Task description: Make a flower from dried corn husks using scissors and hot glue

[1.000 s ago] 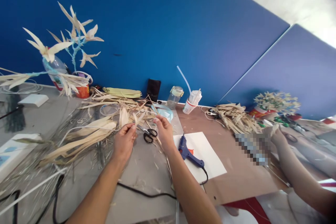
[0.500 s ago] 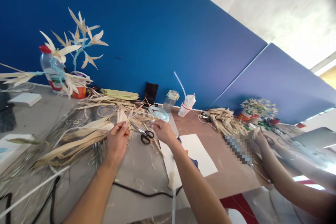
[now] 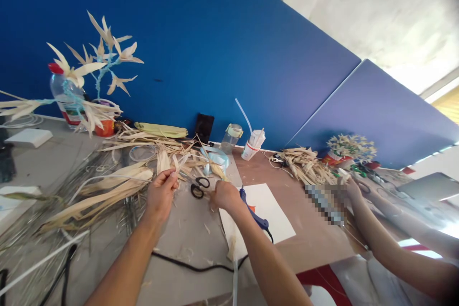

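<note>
My left hand (image 3: 162, 194) is closed, thumb and forefinger pinching a small pale strip of corn husk (image 3: 178, 163). My right hand (image 3: 226, 196) hovers at the white paper's left edge, its curled fingers smeared by motion, so I cannot tell whether they hold anything. Between the hands lie scissors with black handles (image 3: 199, 188). A blue glue gun (image 3: 255, 211) rests on the white paper (image 3: 279, 217), partly behind my right wrist. Long dried corn husks (image 3: 107, 191) spread to the left of my left hand.
Husk flowers on blue-wrapped stems (image 3: 103, 69) stand at the back left beside a red-capped bottle (image 3: 68, 98). A clear jar (image 3: 231, 138) and a white cup (image 3: 252, 146) stand against the blue partition. A black cable (image 3: 193, 267) crosses the front. At right, a co-worker's hand (image 3: 353, 191) is at work.
My right hand has moved down and slightly right, away from the spot above the scissors, with its fingers curled lower. My left hand keeps its pinch in nearly the same place.
</note>
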Demonstrator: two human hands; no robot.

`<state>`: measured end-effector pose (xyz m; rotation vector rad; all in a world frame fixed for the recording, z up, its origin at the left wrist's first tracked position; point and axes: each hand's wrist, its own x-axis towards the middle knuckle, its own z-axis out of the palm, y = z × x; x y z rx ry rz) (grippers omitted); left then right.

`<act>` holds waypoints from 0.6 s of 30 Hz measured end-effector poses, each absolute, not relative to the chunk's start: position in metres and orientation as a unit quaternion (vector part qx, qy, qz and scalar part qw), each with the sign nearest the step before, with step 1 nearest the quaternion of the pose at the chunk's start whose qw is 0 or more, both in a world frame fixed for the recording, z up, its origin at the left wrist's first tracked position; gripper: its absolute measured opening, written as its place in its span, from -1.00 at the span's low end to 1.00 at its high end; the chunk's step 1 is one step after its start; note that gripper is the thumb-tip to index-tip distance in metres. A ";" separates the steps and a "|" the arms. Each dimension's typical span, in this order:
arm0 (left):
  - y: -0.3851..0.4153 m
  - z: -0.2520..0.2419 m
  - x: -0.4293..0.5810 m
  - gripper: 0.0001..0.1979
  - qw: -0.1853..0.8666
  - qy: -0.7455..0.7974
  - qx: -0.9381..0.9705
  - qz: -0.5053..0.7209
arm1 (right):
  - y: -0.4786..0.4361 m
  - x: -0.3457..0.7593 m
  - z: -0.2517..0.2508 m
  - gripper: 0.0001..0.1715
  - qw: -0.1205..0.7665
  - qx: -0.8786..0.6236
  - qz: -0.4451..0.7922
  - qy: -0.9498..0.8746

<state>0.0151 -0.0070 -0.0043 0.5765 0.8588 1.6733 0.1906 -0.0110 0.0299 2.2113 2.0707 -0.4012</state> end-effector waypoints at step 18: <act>-0.008 -0.010 0.021 -0.66 0.543 0.399 0.287 0.681 | 0.002 0.184 0.033 -0.71 -0.386 0.594 -0.378 0.597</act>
